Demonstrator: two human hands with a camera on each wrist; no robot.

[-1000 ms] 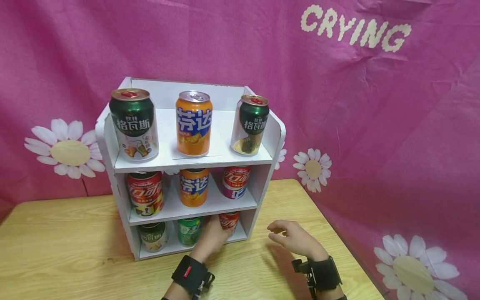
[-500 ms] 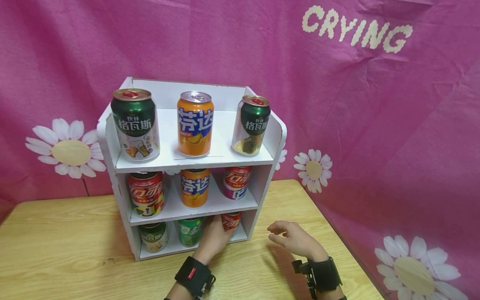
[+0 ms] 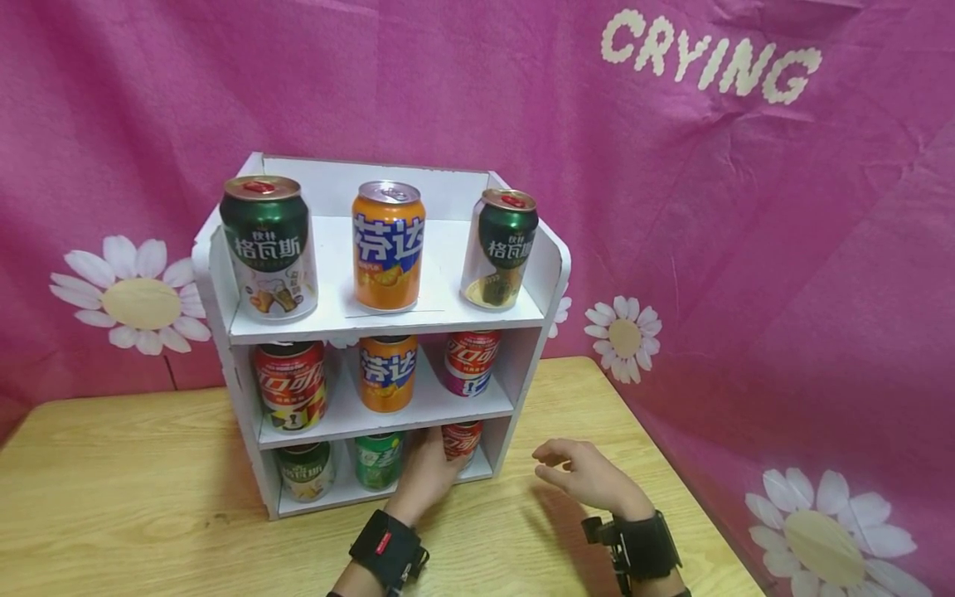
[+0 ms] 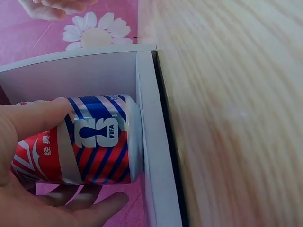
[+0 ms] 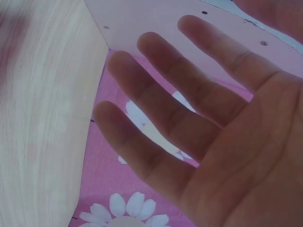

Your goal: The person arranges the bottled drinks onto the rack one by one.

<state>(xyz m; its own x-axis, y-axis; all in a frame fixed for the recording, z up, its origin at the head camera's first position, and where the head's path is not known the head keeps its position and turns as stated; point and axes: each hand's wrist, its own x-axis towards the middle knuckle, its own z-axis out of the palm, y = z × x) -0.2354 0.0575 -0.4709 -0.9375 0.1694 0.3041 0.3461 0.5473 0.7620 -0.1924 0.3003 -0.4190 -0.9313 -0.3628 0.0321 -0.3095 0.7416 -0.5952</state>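
In the head view my left hand [image 3: 429,464] reaches into the right end of the white rack's bottom shelf. It holds a red cola can [image 3: 462,439] standing upright there. The left wrist view shows the thumb [image 4: 45,116] across the red, blue-striped can [image 4: 97,142], with the other fingers along its opposite side. The can's base is at the shelf board. A green can [image 3: 378,460] stands left of this hand. Right of the rack, my right hand [image 3: 585,474] hovers above the table, holding nothing; its fingers [image 5: 165,99] are spread and slightly bent.
The three-tier white rack [image 3: 384,427] stands on a wooden table [image 3: 119,481]. Its top shelf bears an orange can [image 3: 388,249] between two green-and-white cans. Red and orange cans fill the middle shelf. A pink cloth [image 3: 716,249] hangs behind and to the right.
The red cola can and my left hand have shifted very slightly right within the bottom shelf. My right hand has stayed in place.
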